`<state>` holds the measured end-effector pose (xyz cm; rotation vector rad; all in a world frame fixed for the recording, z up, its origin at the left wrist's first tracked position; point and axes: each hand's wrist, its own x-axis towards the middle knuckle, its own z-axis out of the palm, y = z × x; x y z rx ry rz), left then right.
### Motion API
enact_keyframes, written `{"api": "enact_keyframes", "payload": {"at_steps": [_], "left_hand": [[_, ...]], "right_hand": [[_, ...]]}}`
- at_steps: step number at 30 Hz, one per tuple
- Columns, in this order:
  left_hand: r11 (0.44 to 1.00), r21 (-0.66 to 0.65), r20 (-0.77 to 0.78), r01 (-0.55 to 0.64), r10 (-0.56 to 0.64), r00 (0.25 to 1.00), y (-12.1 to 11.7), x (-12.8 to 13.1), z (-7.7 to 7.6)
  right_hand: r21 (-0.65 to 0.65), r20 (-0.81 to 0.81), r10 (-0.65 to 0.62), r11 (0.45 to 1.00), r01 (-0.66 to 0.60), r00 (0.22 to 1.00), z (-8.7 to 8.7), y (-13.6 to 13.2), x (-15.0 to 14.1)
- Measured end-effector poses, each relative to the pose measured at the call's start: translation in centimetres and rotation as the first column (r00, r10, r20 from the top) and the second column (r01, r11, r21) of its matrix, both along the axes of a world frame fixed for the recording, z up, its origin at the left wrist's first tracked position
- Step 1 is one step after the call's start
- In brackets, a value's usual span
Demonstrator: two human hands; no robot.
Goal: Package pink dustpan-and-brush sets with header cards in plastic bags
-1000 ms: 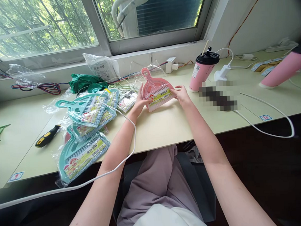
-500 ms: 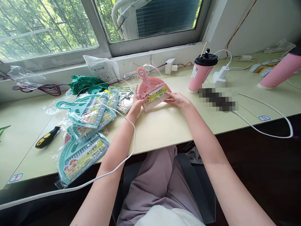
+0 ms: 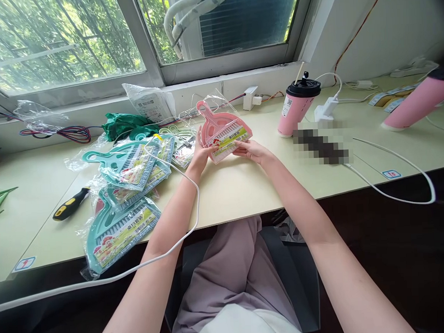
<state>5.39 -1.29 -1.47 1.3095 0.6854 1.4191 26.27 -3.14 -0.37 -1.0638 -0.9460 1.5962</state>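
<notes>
A pink dustpan and brush set point(image 3: 226, 130) in a clear plastic bag is held up over the desk, tilted, its handle pointing away from me and its yellow-green label facing me. My left hand point(image 3: 202, 151) is closed on its left edge, thumb on the front. With my right hand point(image 3: 251, 151) I grip its lower edge, the fingers partly hidden behind and below the set. To the left, several bagged turquoise dustpan sets point(image 3: 124, 233) lie in an overlapping pile, the front one jutting past the desk edge.
A yellow-black screwdriver point(image 3: 71, 205) lies left of the pile. Green plastic point(image 3: 128, 125) and bundled wires point(image 3: 73, 134) sit near the window. On the right stand a pink cup point(image 3: 297, 108) with a straw, a white charger point(image 3: 325, 110) and another pink cup point(image 3: 420, 101). A white cable point(image 3: 166, 247) crosses my left arm.
The pink dustpan set has tilted, its handle swinging slightly left. My right hand has shifted left along the lower edge of the set. The pile has not moved.
</notes>
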Motion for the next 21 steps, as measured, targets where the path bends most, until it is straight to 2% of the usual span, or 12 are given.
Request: {"api": "enact_keyframes", "payload": {"at_steps": [4,9,13,21], "left_hand": [[0.999,-0.032,-0.028,0.044,-0.045,0.999,-0.3,0.5,-0.2],[0.993,-0.06,-0.013,0.099,-0.1,0.995,-0.9,0.7,0.3],[0.979,-0.118,0.034,0.166,-0.163,0.986,-1.3,0.9,0.6],[0.957,-0.232,0.089,0.176,-0.159,0.983,-0.1,0.7,-0.1]], "right_hand": [[-0.022,0.086,0.038,0.999,-0.037,0.996,-0.2,0.0,0.2],[-0.007,0.068,0.019,1.0,-0.019,0.997,0.0,0.3,1.3],[-0.019,0.001,-0.044,0.999,0.044,0.999,-0.4,0.9,1.7],[-0.013,-0.06,-0.207,0.978,0.207,0.976,-1.1,1.5,1.2]]}}
